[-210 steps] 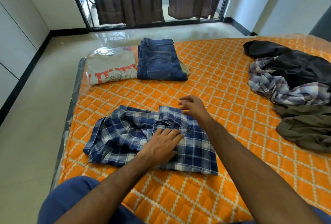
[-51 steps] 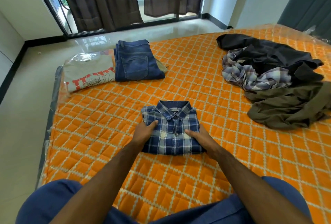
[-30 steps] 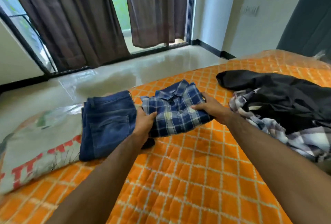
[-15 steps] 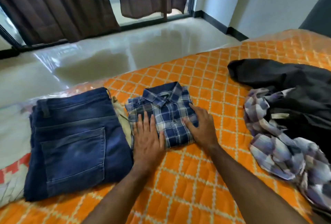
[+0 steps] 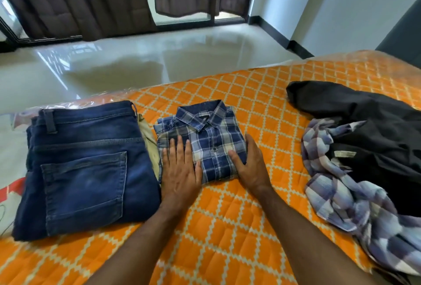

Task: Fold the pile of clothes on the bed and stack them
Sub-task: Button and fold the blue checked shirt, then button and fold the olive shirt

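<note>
Head view: bed (image 5: 227,227) covered by an orange quilt with a pale diamond pattern is seen from above, its far edge wrapped in clear plastic. A folded blue plaid shirt (image 5: 211,139), collar up and pointing away, lies flat on the quilt near that far edge. The left hand (image 5: 180,171) is laid palm down on the shirt's near left part, its fingers (image 5: 180,148) straight and held close together, nothing being gripped. The right hand (image 5: 250,166) is set against the shirt's right edge, its fingers extended along the side of the fold and the thumb resting on top of the fabric; whether the cloth is pinched cannot be told. Folded blue jeans (image 5: 84,171), back pocket up, are placed just left of the shirt, with a strip of khaki garment (image 5: 149,146) showing between the two. At the far left edge a pale printed garment (image 5: 9,184) with red marks is partly seen beside the jeans. To the right, well apart from the shirt, an unfolded heap is spread out: a black garment (image 5: 369,125) lying over a pale lilac plaid shirt (image 5: 355,207). Beyond the bed, a glossy floor (image 5: 136,61) and dark curtains (image 5: 79,0) at a window are shown
</note>
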